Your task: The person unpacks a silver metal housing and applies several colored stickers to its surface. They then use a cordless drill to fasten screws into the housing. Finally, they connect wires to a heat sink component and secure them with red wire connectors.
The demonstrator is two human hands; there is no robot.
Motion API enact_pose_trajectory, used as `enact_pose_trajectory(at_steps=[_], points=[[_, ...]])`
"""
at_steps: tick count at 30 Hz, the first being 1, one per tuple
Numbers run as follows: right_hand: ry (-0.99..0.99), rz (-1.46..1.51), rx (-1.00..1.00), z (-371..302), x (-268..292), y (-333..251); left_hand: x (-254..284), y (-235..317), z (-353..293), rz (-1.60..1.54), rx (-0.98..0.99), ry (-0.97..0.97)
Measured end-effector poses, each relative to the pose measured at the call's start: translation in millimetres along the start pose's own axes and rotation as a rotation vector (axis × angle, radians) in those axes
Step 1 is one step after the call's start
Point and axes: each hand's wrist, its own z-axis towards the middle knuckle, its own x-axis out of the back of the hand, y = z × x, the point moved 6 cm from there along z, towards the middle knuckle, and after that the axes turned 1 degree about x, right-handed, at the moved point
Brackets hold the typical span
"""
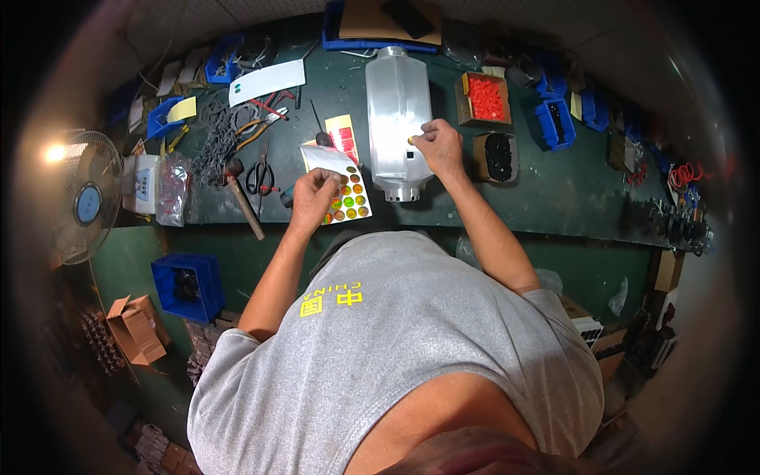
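A silvery metal housing [398,91], long and ribbed, lies lengthwise on the green workbench in front of me. My right hand [441,149] is at its right side, thumb and forefinger pinching a small gold round sticker [411,141] against or just over the metal; a small dark square opening sits just below. To the left, my left hand [315,196] is closed on a sheet of round stickers [356,201], shiny gold, green and orange. The sheet's white upper part [328,161] is folded back. Fingers partly cover the sheet's left side.
Left of the sheet lie a hammer [246,202], black scissors [260,176], pliers and a heap of grey cords [218,131]. Right of the housing stand boxes of red parts [485,98] and black parts [499,157]. A fan [85,202] stands far left.
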Motion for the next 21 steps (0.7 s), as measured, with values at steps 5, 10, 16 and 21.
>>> enact_pose_trajectory(at_steps=[5,10,16,21], points=[[-0.005,-0.035,-0.017,-0.6,-0.6,-1.3,-1.0,3.1,-0.7,-0.010,0.002,0.000],[-0.012,-0.092,-0.021,-1.9,0.2,-6.0,-1.7,1.1,-1.4,-0.026,0.007,0.006],[-0.062,-0.190,-0.081,-1.3,7.3,-8.4,-2.0,5.5,-1.9,0.010,0.003,-0.009],[0.052,-0.155,-0.014,16.5,14.1,-2.0,-0.1,-2.0,-0.1,0.026,0.011,-0.010]])
